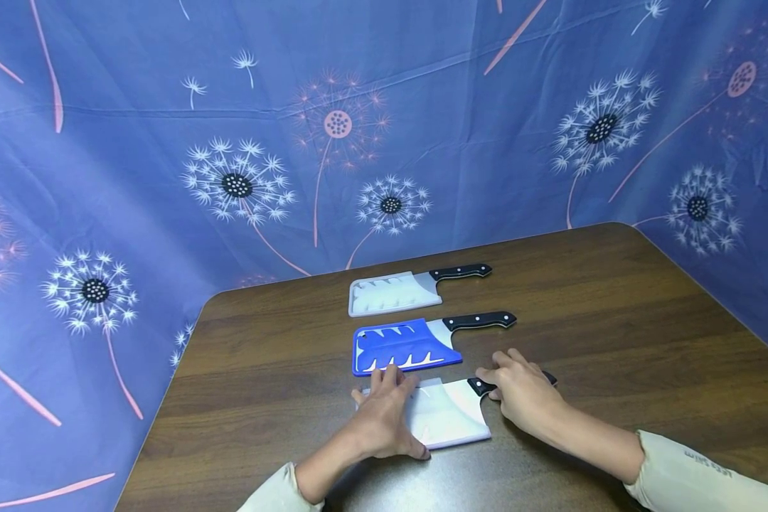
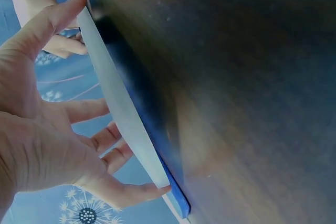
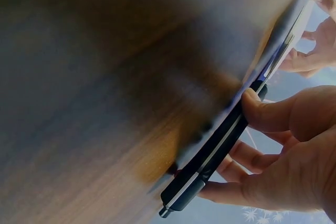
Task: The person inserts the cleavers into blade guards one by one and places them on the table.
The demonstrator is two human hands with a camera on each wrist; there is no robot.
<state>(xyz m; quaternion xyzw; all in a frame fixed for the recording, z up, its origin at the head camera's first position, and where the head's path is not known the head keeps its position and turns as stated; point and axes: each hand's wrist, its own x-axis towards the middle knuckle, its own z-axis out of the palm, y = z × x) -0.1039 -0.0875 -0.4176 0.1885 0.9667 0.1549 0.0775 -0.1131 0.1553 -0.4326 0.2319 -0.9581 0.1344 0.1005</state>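
Nearest the front edge lies a cleaver [image 1: 467, 402] with a black riveted handle [image 1: 480, 386], its blade inside a white blade cover [image 1: 430, 419]. My left hand [image 1: 380, 419] spans this cover, thumb on the near long edge and fingers at the far side. The left wrist view shows the white cover [image 2: 118, 95] edge-on between thumb and little finger. My right hand [image 1: 526, 395] grips the black handle [image 3: 223, 142], thumb on one side and fingers on the other. A strip of bare blade shows between cover and handle.
Just behind lies a second cleaver in a blue blade cover [image 1: 400, 347]. Farther back is a third in a white cover [image 1: 390, 294]. Both handles point right. The brown wooden table [image 1: 614, 320] meets a blue dandelion-print cloth [image 1: 461, 142] behind it.
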